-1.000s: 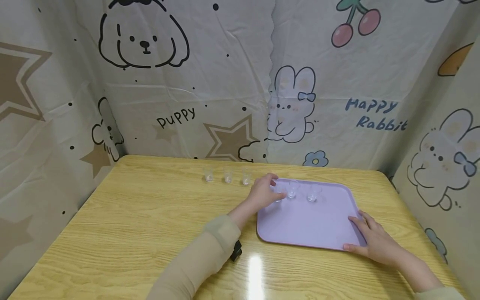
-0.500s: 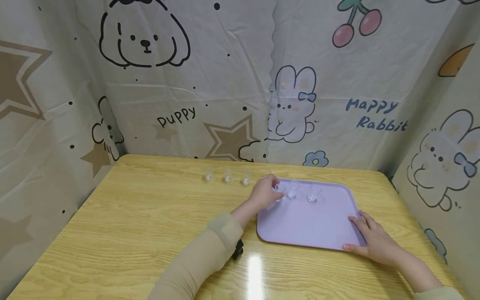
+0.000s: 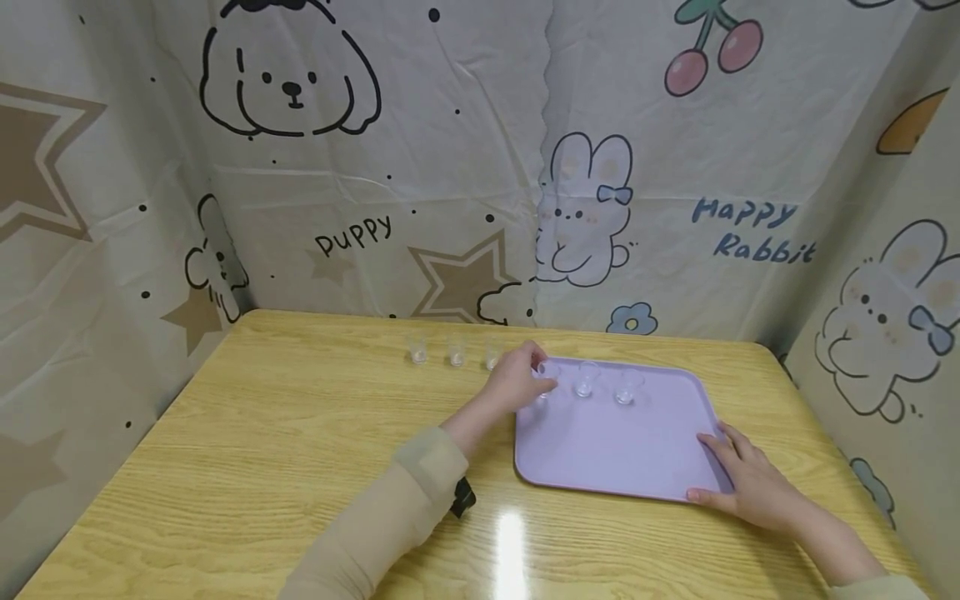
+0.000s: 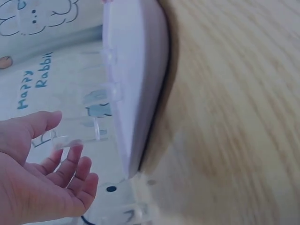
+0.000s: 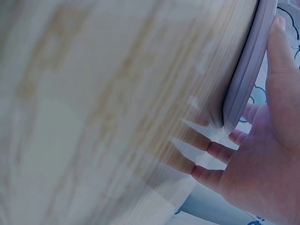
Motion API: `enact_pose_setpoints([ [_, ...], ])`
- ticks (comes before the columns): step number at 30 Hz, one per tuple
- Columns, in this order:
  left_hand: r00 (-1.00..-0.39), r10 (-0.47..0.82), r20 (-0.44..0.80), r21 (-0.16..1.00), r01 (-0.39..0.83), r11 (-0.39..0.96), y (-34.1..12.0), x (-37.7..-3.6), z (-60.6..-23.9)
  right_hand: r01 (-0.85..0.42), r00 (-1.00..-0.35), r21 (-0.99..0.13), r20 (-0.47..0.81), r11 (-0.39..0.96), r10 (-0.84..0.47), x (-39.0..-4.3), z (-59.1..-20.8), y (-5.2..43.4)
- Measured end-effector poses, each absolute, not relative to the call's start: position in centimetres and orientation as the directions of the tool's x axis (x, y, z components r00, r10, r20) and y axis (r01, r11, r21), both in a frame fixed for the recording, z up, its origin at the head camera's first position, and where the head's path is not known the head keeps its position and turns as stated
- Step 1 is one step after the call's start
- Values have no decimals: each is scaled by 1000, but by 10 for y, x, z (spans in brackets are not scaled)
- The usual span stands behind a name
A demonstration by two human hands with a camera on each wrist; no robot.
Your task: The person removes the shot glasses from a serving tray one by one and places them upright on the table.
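Observation:
My left hand [image 3: 517,379] pinches a small clear cup [image 4: 77,131] between thumb and fingertips, close over the far left corner of the lilac tray [image 3: 622,454]. Two more clear cups, one in the middle [image 3: 583,385] and one on the right [image 3: 624,392], stand on the tray to the right of that hand. At the tray's near right corner rests my right hand [image 3: 757,487]. Its thumb lies along the front rim and its fingers spread over the right side, as the right wrist view also shows.
On the wooden table [image 3: 337,442], left of the tray, stand three clear cups in a row, the leftmost cup [image 3: 417,352] farthest from it and the last partly behind my left hand. A patterned cloth [image 3: 450,167] closes off the back and both sides.
My left hand has shifted left with its cup, widening the space between that cup and the middle one. It now partly covers the nearest table cup. The right hand stays put.

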State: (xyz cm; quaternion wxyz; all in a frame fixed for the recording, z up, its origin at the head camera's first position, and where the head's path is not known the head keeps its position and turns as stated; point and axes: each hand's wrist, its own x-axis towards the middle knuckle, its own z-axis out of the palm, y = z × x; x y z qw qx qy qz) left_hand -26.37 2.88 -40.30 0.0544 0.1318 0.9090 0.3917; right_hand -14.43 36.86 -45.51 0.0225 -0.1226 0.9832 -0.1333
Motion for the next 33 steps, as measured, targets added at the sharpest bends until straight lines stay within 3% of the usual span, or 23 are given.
enact_pose_setpoints([
  [13,-961,272,51,781,208,588,-12,-260,-395,-238,-969,-264,-5,935,-248,-146,-457,371],
  [20,-969,240,53,811,183,556,-31,-258,-400,-228,-971,-268,-14,936,-241,-145,-456,370],
  [33,-954,297,29,811,197,551,-50,-252,-419,-233,-969,-277,-11,932,-245,-144,-455,369],
])
